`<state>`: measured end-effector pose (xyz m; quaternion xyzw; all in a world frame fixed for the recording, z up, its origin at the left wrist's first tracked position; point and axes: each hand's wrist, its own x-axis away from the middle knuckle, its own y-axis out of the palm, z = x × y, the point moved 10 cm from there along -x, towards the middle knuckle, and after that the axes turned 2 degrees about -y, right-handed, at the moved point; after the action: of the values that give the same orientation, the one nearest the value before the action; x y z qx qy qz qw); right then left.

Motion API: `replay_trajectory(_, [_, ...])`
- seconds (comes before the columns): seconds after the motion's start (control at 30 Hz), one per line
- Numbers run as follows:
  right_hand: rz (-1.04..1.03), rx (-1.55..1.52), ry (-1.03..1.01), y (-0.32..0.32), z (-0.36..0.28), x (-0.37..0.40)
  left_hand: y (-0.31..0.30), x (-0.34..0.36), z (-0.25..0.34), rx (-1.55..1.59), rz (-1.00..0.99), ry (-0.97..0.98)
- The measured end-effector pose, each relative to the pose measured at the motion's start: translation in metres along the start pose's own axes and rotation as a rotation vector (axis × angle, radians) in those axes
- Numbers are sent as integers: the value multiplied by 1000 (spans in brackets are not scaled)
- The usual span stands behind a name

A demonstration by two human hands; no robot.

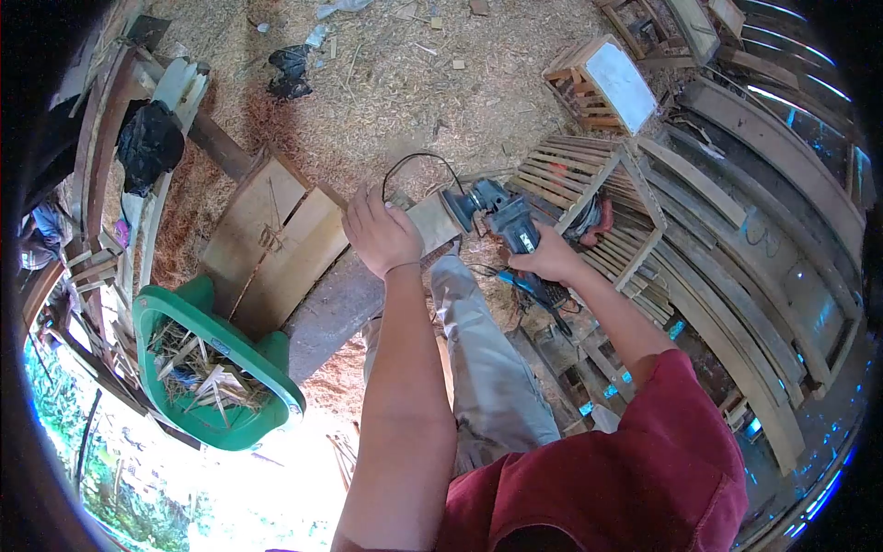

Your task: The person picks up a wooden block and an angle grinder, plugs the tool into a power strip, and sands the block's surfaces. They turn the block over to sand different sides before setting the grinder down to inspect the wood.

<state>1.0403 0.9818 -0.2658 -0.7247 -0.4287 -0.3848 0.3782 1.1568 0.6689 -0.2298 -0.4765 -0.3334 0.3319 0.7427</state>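
Note:
My right hand (549, 255) is wrapped round the dark body of an angle grinder (515, 226). The grinder's disc (457, 211) sits at the end of a pale wooden board (430, 224), overlapping it in this view. To the left, my left hand (381, 232) lies flat with its fingers stretched out over the same board, near a wide wooden panel (303, 247). A black cord (416, 156) loops up between the hand and the grinder. Under the board runs a grey bench plank (336, 308), right in front of my knees.
A green plastic bin (152, 336) filled with wood scraps stands at the lower left. Slatted wooden crates (563, 175) are at the right, beside long stacked planks (727, 285). Sawdust and shavings (395, 83) cover the floor ahead. A blue-and-black tool (533, 290) lies below the grinder.

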Motion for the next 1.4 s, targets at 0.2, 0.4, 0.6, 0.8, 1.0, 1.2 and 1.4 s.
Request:
replay_trajectory(0.2, [-28,-23,69,0,13,33,-3,-1,3,1,25,25])
replay_trajectory(0.4, [-11,-6,-3,-5,-30,6,-1,-1,3,-20,22,26])
replay_trajectory(0.6, [-31,11,13,-2,-5,5,1,0,2,-17,22,37])
replay_trajectory(0.8, [-38,-48,57,8,33,22,0,-1,3,-27,6,23])
replay_trajectory(1.0, [26,-30,-30,0,-9,-12,2,-1,1,-16,-7,2])
replay_trajectory(1.2, [-4,-72,13,3,16,14,1,0,2,-10,9,16])
replay_trajectory(1.4, [-43,-137,100,6,5,28,1,1,1,-10,20,29])
